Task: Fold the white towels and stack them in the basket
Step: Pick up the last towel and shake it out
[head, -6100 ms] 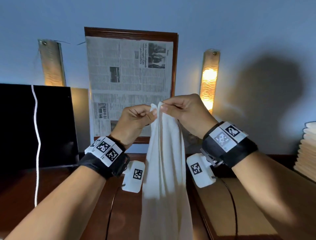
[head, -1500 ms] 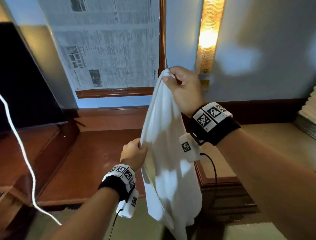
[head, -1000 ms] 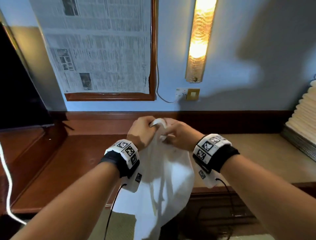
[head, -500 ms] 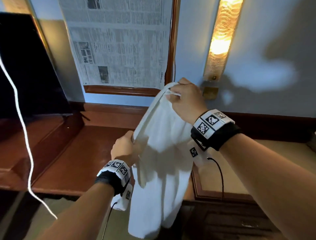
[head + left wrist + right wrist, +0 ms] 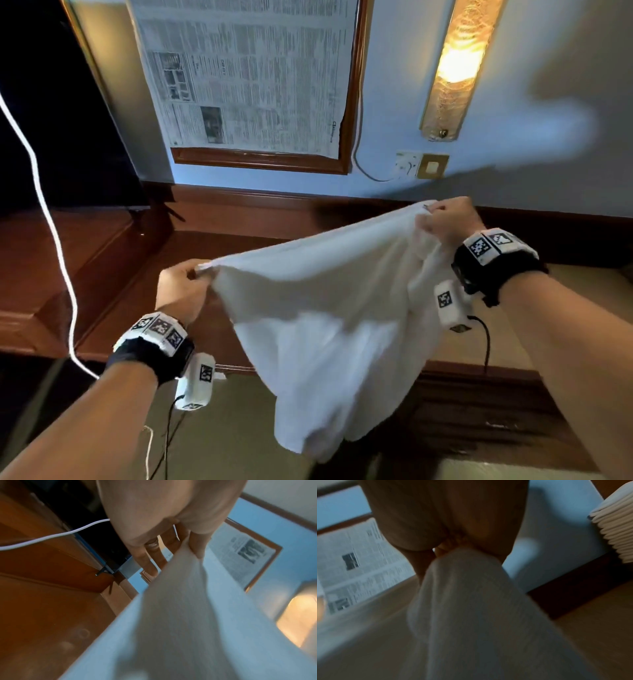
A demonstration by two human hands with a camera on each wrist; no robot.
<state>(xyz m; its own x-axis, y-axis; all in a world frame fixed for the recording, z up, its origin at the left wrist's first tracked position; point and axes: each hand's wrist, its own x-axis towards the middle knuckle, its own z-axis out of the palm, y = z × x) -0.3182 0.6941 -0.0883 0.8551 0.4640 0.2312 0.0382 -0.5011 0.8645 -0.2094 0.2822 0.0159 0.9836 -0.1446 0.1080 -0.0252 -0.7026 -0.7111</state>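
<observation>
Head view, left hand (image 5: 181, 291) and right hand (image 5: 445, 222) each pinching white towel (image 5: 325, 308) corners, stretched between

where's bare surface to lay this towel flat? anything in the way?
Two bare patches: the dark wood top under the left hand, bordered by the white cord and back ledge; and the lighter top past the right hand. The towel hangs over the middle. The right wrist view shows a stack crowding the far right end.
</observation>
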